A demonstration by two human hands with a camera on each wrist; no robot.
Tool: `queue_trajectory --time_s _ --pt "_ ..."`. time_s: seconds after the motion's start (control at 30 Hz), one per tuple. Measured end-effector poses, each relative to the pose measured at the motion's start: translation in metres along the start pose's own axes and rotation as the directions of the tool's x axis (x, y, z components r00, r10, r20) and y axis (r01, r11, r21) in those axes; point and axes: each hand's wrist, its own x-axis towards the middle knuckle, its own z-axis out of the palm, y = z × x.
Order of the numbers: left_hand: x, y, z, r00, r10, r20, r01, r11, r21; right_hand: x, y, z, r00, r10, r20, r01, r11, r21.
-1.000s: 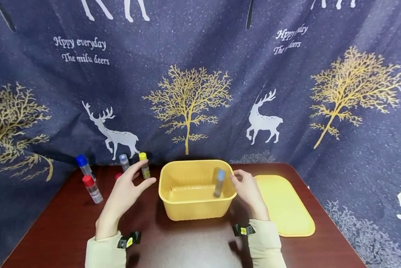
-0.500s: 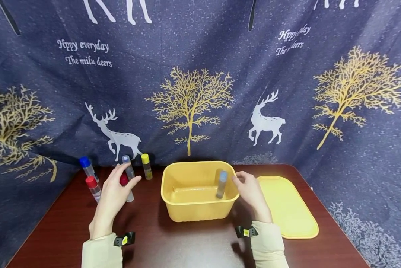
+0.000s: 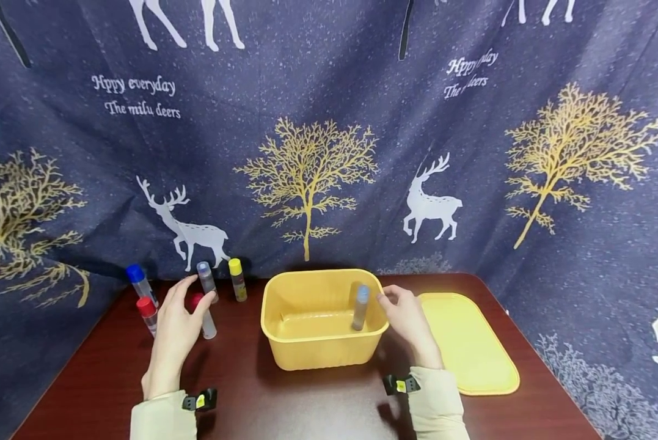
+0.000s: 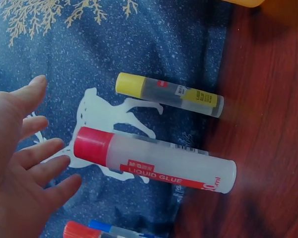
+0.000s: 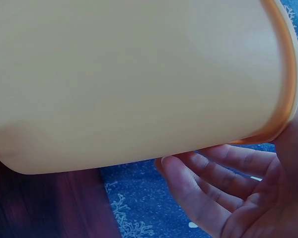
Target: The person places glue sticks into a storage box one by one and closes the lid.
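My left hand (image 3: 171,330) is beside a red-capped liquid glue bottle (image 4: 164,163), thumb and fingers spread apart with a gap to the bottle. In the head view the hand partly hides this bottle. My right hand (image 3: 411,321) is at the right end of a yellow bin (image 3: 329,355), its fingers loosely bent by the rim. In the right wrist view the thumb lies close against the bin's outer wall; whether it presses cannot be told. One glue bottle with a bluish cap (image 3: 361,308) stands inside the bin, toward its right end.
Behind the left hand stand a yellow-capped glue bottle (image 3: 237,281) and a clear one with a bluish cap (image 3: 206,282). Farther left are a blue-capped bottle (image 3: 140,284) and another red-capped one (image 3: 146,310). A yellow lid (image 3: 468,342) lies right of the bin.
My left hand has moved left and a little down, away from the bin and the yellow-capped bottle, to the nearer red-capped bottle. The right hand has stayed at the bin.
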Motion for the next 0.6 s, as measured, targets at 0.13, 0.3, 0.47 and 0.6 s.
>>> queue_trajectory --time_s 0.13,0.3,0.47,0.6 --pt "-0.001 -0.006 0.001 1.0 -0.024 0.012 0.024 0.999 0.021 -0.001 0.001 0.0 1.0 -0.002 0.007 0.002 1.0 0.023" --pt "-0.004 -0.013 0.006 0.999 -0.006 0.048 0.004 0.999 0.041 -0.005 0.005 -0.002 1.0 0.017 -0.001 -0.017 1.0 0.008" --pt "-0.005 -0.013 0.004 1.0 -0.024 0.009 0.024 0.999 0.03 -0.004 0.003 -0.002 1.0 0.003 0.005 -0.003 1.0 0.006" --pt "-0.005 -0.013 0.002 0.999 -0.028 -0.033 0.029 1.0 0.008 -0.001 -0.002 0.0 1.0 -0.004 -0.004 0.004 1.0 -0.001"
